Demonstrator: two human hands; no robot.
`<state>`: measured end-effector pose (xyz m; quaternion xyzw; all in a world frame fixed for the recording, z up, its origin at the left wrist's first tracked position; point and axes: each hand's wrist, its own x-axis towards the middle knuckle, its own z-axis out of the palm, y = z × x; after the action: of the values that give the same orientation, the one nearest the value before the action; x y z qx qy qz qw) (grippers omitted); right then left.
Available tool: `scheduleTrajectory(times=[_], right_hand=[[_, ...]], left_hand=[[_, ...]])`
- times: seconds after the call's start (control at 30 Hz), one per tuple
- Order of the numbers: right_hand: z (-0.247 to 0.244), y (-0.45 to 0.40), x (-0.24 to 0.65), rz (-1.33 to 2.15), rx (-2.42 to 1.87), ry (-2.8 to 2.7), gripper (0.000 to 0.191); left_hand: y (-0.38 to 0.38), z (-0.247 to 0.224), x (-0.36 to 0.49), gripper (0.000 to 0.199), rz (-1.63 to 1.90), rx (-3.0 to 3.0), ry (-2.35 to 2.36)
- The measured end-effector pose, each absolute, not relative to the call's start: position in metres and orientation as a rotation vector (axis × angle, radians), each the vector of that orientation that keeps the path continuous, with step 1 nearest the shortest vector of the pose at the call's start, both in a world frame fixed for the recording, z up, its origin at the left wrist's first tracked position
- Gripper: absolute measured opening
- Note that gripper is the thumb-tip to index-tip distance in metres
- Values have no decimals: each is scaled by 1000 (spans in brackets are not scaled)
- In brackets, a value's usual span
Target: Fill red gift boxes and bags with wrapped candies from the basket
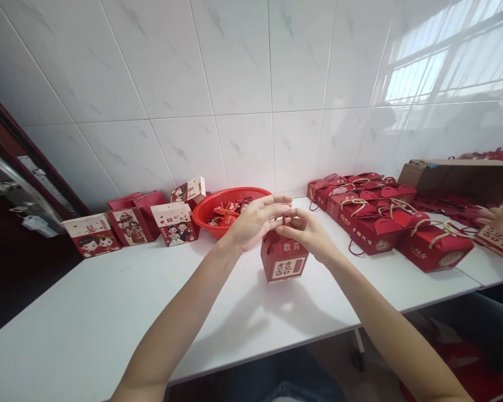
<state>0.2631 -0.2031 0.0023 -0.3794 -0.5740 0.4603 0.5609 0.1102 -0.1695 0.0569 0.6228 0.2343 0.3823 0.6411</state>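
A small red gift box [284, 261] with white characters on its front stands on the white table [109, 312]. My left hand [257, 220] and my right hand [308, 231] meet just above its top, fingertips pinching something small and red at the box's closure. What exactly the fingers hold is too small to tell.
A red basket [228, 210] of wrapped sweets sits behind the box. Illustrated red and white boxes [129, 226] line the wall at the left. Several red boxes with rope handles [377, 220] crowd the right. A cardboard carton [461, 176] lies behind them. Another person's hand [501, 223] rests at far right.
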Motion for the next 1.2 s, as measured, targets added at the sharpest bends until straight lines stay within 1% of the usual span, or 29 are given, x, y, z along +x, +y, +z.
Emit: scheduleTrajectory(times=[0.13,0.27,0.4,0.6,0.77,0.87,1.03,1.2], right_hand=[[-11,-210,269,962,-926,-1310,26],[-16,-222,283,747,-984,-1265,18],[-8,-242,314,529,-987,-1121,20],[-4,-273,387,240,-1012,-854,26],[-22,-271,439,-66,-1094,-697,16],[-33,-262,455,-118,-1219,-643,12],[-42,-250,463,-123,-1463,-627,11],[-39,-253,466,-296,-1733,-737,17]], left_hand=[[-174,47,120,28,821,1425,487],[-177,38,123,36,734,1536,467],[-175,34,117,38,712,1674,473],[-167,23,99,37,598,1726,559],[-159,9,84,35,548,1693,619],[-156,3,73,34,559,1679,648],[-158,-1,58,31,568,1667,675],[-161,-7,44,31,581,1637,697]])
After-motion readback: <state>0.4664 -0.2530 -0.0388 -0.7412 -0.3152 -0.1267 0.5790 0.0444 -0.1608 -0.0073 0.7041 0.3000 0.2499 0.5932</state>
